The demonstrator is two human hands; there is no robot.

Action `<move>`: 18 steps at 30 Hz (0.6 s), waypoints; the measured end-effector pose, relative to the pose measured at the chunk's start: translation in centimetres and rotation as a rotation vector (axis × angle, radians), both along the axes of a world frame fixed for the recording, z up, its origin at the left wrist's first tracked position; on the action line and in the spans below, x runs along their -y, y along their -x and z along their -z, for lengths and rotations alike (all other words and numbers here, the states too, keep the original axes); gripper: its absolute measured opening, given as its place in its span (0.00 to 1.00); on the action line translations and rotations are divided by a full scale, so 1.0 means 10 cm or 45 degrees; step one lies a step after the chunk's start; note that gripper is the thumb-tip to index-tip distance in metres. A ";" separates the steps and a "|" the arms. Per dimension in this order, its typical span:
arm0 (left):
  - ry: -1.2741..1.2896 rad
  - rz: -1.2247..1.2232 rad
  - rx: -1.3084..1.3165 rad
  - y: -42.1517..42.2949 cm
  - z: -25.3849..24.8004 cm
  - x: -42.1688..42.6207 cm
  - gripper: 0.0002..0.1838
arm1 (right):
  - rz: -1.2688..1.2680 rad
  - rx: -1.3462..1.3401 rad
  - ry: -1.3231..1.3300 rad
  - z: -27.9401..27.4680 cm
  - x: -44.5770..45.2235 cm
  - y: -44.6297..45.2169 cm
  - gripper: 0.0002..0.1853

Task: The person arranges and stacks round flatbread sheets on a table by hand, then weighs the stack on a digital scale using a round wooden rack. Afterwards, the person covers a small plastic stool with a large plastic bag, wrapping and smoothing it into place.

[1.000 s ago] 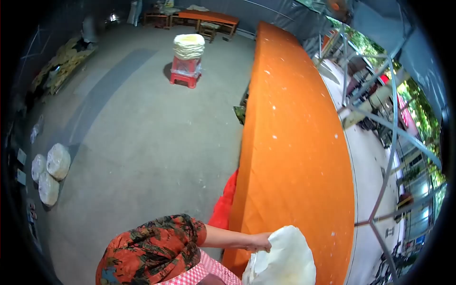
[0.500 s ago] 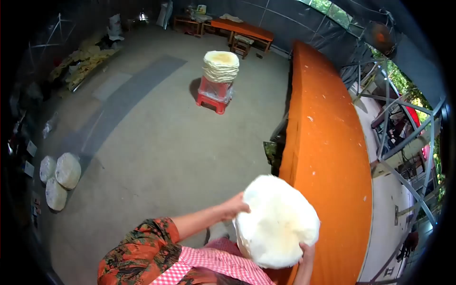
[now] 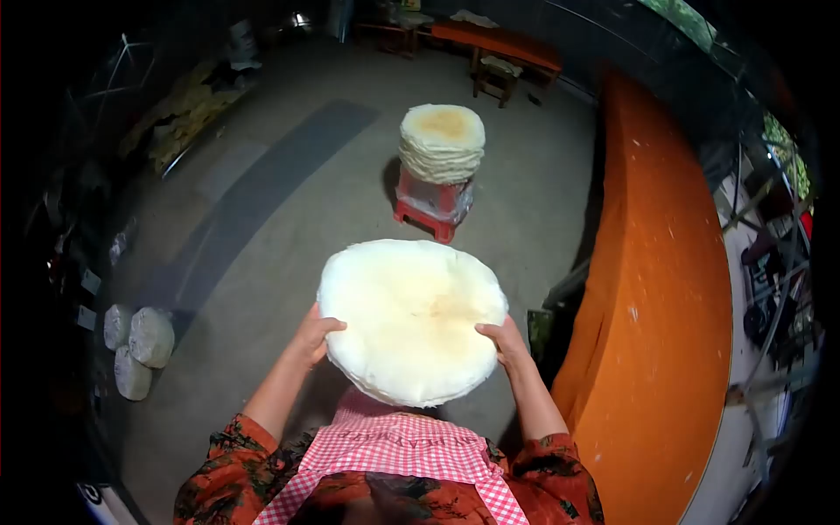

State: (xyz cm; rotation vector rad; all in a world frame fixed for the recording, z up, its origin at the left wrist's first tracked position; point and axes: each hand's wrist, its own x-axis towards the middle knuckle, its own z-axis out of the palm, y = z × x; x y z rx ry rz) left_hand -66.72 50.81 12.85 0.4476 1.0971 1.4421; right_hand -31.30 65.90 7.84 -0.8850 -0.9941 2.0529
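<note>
A stack of round, pale flatbread-like sheets (image 3: 411,319) is held level in front of my body. My left hand (image 3: 317,334) grips its left edge, thumb on top and fingers hidden beneath. On the right edge, my right hand (image 3: 505,339) is closed the same way. Beyond it stands a taller stack of similar round sheets (image 3: 443,144), the top one browned in the middle. That stack rests on a red stool (image 3: 426,210) with clear plastic around it.
A long table with an orange cover (image 3: 656,315) runs along the right. Wrapped round bundles (image 3: 151,338) lie on the floor at left. An orange-topped bench (image 3: 499,44) and a small wooden stool (image 3: 496,80) stand at the back.
The held stack has come off the orange table side to the middle, now level between both hands. My left hand has joined the hold since the earliest frame. The stool's stack appears nearer.
</note>
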 end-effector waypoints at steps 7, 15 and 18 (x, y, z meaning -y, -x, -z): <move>-0.100 -0.049 0.069 0.70 0.42 -2.05 0.44 | 0.028 0.274 -0.074 0.02 -2.30 0.93 0.27; -0.389 0.159 0.034 1.01 0.05 -4.81 0.41 | 0.204 0.269 -0.046 -0.17 -4.65 1.07 0.28; -0.247 0.174 0.006 1.21 0.21 -5.62 0.40 | 0.100 0.192 -0.036 -0.11 -5.64 1.25 0.29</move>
